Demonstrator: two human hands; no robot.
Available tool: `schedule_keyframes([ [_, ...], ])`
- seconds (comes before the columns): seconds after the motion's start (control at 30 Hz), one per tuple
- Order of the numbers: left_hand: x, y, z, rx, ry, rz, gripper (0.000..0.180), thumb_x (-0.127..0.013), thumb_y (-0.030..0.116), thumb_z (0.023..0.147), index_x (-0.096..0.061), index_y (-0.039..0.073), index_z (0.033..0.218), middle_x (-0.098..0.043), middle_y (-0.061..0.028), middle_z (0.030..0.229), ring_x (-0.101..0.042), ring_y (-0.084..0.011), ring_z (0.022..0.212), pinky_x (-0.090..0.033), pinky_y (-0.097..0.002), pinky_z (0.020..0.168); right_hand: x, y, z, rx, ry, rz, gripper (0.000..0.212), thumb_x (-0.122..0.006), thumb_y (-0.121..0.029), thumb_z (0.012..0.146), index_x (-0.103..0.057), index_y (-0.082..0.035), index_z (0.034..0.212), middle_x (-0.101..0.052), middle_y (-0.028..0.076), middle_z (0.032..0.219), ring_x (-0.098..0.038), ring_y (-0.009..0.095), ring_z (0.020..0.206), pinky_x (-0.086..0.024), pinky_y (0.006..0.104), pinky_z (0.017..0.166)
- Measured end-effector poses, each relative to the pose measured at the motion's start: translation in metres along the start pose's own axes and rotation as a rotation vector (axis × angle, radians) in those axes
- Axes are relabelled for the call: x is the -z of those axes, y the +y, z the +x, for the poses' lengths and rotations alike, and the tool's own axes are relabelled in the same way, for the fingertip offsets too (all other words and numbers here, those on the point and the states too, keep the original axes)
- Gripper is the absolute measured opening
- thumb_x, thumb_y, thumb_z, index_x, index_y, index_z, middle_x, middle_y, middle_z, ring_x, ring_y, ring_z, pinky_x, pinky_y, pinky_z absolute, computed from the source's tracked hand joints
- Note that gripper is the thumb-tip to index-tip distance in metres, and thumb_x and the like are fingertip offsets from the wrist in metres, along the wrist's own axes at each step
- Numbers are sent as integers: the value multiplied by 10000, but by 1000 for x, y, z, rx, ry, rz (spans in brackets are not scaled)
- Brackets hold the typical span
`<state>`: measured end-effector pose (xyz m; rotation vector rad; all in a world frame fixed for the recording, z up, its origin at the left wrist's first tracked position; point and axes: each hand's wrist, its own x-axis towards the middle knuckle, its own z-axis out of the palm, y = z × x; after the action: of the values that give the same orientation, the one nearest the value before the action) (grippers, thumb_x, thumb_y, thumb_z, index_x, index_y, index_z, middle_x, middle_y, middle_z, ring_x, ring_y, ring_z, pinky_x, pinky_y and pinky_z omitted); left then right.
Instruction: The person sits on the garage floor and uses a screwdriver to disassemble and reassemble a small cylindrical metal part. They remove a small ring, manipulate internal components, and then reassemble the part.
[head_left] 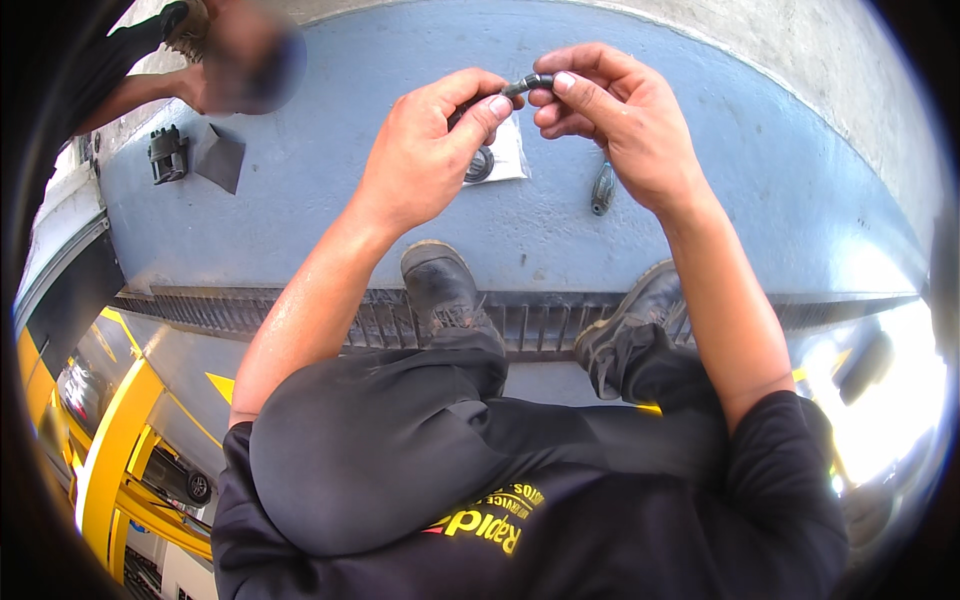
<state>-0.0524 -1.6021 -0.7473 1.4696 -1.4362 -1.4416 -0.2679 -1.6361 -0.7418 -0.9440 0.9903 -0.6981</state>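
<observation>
Head: blue floor [330, 130] beside grating [540, 325].

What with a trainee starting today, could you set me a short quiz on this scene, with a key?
1. Multiple choice: what do the left grip and right grip both hold?
A) a boot
B) a slim dark part
C) a white packet
2. True or false: the dark tool-like item lies on the grate.
3. Compare: which lies farther left, the flat dark piece or the black pronged part?

Key:
1. B
2. False; it lies on the blue floor.
3. The black pronged part.
</observation>
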Motion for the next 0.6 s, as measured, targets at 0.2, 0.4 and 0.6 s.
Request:
schedule_keyframes([
  [0.2,3,2,0,-41,-18,108,205,-625,195,1018,-710,16,1073,-619,-42,724,-538,-104,652,-438,-308,593,6,-2,2,-92,-36,-5,245,-617,-127,1043,-657,38,1220,-735,122,996,-720,142,882,-610,290,819],
  [0.4,3,4,-1,-102,-38,172,188,-623,172,1015,-701,8,1065,-640,-90,773,-559,-167,679,-449,-346,630,10,-3,0,-120,-69,-27,224,-622,-116,1038,-670,27,1204,-737,111,986,-720,131,863,-610,282,805],
  [0.6,7,14,-2,-132,-98,268,172,-617,163,1007,-667,-1,996,-635,-162,807,-577,-308,711,-453,-405,661,11,-8,-2,-127,-95,-110,198,-640,-92,1004,-705,15,1157,-761,114,972,-724,135,829,-606,292,804],
])
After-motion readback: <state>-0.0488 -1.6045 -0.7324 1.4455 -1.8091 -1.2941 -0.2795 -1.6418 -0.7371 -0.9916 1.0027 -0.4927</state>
